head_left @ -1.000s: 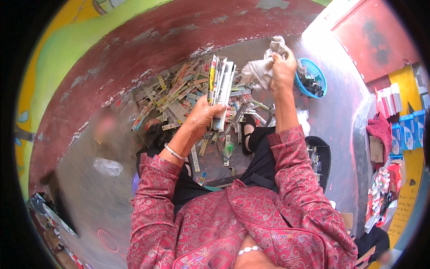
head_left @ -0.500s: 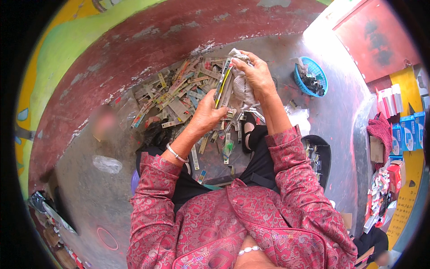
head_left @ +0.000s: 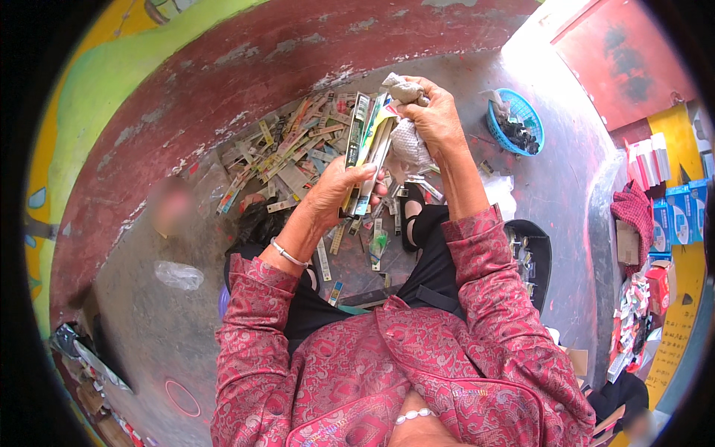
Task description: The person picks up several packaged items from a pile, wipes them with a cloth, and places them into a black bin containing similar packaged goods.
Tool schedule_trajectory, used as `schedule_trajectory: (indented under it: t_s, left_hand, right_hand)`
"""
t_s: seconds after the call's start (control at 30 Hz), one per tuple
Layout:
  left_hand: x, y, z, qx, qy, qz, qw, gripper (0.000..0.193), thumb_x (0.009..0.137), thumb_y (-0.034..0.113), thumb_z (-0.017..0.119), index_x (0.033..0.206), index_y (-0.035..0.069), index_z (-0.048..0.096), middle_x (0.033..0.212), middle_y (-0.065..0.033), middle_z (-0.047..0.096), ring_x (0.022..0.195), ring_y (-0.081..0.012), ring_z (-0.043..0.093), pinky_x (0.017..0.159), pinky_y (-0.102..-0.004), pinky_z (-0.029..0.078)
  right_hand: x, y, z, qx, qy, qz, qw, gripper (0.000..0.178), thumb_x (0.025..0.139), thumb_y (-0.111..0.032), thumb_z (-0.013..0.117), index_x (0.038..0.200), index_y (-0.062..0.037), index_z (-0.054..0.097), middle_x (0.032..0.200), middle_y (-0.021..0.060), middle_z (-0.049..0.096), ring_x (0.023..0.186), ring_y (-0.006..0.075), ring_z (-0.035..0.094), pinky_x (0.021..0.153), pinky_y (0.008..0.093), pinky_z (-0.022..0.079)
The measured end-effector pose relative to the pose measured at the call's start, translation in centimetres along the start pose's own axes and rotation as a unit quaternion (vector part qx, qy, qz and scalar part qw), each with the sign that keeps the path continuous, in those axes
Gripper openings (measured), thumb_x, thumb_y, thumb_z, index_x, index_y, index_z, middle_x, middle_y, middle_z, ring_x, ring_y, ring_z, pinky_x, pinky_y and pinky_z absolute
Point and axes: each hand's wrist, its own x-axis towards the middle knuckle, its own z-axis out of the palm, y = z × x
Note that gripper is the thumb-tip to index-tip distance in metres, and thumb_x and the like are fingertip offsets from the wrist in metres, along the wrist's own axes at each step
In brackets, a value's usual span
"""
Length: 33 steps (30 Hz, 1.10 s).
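Note:
My left hand (head_left: 332, 189) is closed round the lower end of a bundle of long, narrow flat packets (head_left: 360, 138), some green, some pale, fanned slightly apart at the top. In my right hand (head_left: 439, 123) is a greyish-white knitted cloth (head_left: 410, 143), bunched between the fingers and hanging down. The cloth meets the upper right side of the bundle. Some fingers of both hands are hidden behind what they hold. Beyond and below my hands, a wide heap of similar long strips (head_left: 296, 173) is spread over the floor.
A blue plastic basket (head_left: 541, 121) with dark pieces inside stands at the far right. By my right leg is a black tray (head_left: 542, 261) holding small items. A clear plastic bag (head_left: 179, 275) lies on the left. Blue boxes (head_left: 681, 216) and a red checked cloth (head_left: 633, 216) line the right side.
The bundle has fanned out, and more packet faces show. My right hand has shifted slightly right with the cloth, while my left hand has moved a little left and down.

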Motion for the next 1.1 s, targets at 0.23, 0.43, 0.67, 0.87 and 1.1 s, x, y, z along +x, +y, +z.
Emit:
schedule_trajectory:
  t_s: [0.23, 0.43, 0.67, 0.87, 1.1]
  left_hand:
    - [0.0, 0.0, -0.2, -0.095, -0.085, 0.019, 0.992, 0.035, 0.078, 0.017, 0.064, 0.104, 0.002, 0.047, 0.085, -0.0042, 0.055, 0.058, -0.0086, 0.052, 0.047, -0.0216, 0.044]
    - [0.2, 0.2, -0.2, -0.039, -0.036, 0.010, 0.999, 0.033, 0.079, 0.014, 0.063, 0.104, 0.003, 0.046, 0.082, -0.0040, 0.054, 0.054, -0.0085, 0.050, 0.046, -0.0211, 0.042]
    - [0.6, -0.7, -0.2, 0.085, 0.040, 0.042, 0.995, 0.028, 0.079, 0.013, 0.062, 0.099, 0.003, 0.046, 0.077, -0.0043, 0.055, 0.057, -0.0106, 0.054, 0.047, -0.0223, 0.044]
    - [0.8, -1.2, -0.2, 0.125, 0.020, 0.052, 0.991, 0.029, 0.083, 0.012, 0.056, 0.108, 0.005, 0.042, 0.082, -0.0037, 0.055, 0.060, -0.0088, 0.054, 0.051, -0.0216, 0.045]
    - [0.3, -1.9, 0.3, 0.121, -0.033, 0.010, 0.992, 0.031, 0.084, 0.010, 0.054, 0.112, 0.004, 0.040, 0.079, -0.0040, 0.054, 0.055, -0.0091, 0.051, 0.049, -0.0216, 0.044]
  right_hand:
    - [0.1, -0.1, 0.0, -0.086, -0.036, -0.079, 0.993, 0.032, 0.071, 0.008, 0.061, 0.102, -0.0004, 0.059, 0.091, 0.0037, 0.062, 0.084, 0.0097, 0.056, 0.076, 0.0233, 0.047]
    - [0.1, -0.6, -0.3, -0.127, -0.019, -0.110, 0.986, 0.029, 0.072, 0.005, 0.060, 0.101, 0.0010, 0.059, 0.085, 0.0045, 0.063, 0.078, 0.0085, 0.057, 0.071, 0.0236, 0.048]
    - [-0.7, -1.1, 0.5, -0.095, 0.136, -0.164, 0.973, 0.026, 0.076, -0.002, 0.061, 0.102, -0.0004, 0.058, 0.087, 0.0058, 0.062, 0.074, 0.0089, 0.057, 0.064, 0.0227, 0.048]
    - [-2.6, 1.7, 4.6, -0.319, 0.059, -0.218, 0.921, 0.024, 0.077, -0.002, 0.051, 0.100, -0.0036, 0.056, 0.084, 0.0154, 0.059, 0.076, 0.0267, 0.060, 0.070, 0.0336, 0.046]
    - [2.6, 1.1, -1.0, -0.259, 0.198, -0.159, 0.932, 0.022, 0.071, 0.002, 0.052, 0.091, -0.0008, 0.059, 0.084, 0.0160, 0.063, 0.077, 0.0241, 0.062, 0.071, 0.0339, 0.048]
